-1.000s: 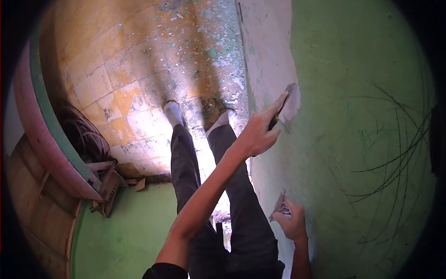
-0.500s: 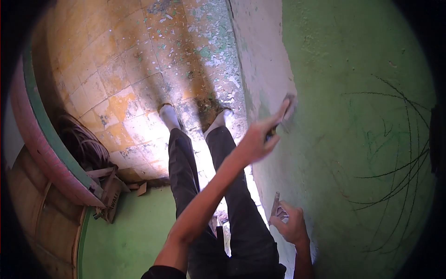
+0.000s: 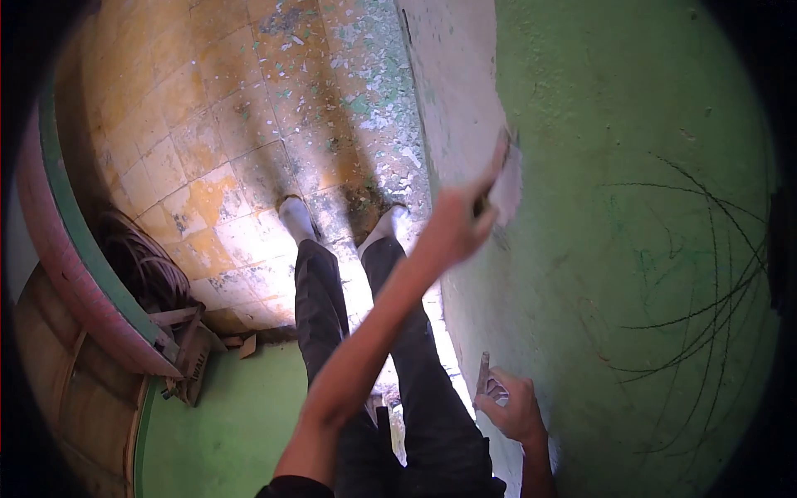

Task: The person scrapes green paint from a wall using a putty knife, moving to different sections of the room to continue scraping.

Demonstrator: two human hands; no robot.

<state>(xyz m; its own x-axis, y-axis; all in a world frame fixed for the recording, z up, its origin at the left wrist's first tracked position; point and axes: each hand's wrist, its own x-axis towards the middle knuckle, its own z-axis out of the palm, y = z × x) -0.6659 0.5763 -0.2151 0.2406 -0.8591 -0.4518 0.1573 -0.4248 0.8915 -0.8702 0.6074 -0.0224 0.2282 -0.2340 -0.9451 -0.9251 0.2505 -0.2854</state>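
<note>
In the head view, the left hand (image 3: 458,226) is closed round the handle of a scraper (image 3: 503,181), forefinger stretched along it. Both are blurred. The blade lies against the green wall (image 3: 656,315), at the edge of a bare patch (image 3: 457,83). Lower down, the right hand (image 3: 519,412) rests at the wall, fingers curled round a small flat piece (image 3: 487,382); what it is cannot be told. Paint flakes (image 3: 374,108) litter the tiled floor (image 3: 199,158) around the person's feet (image 3: 292,217).
</note>
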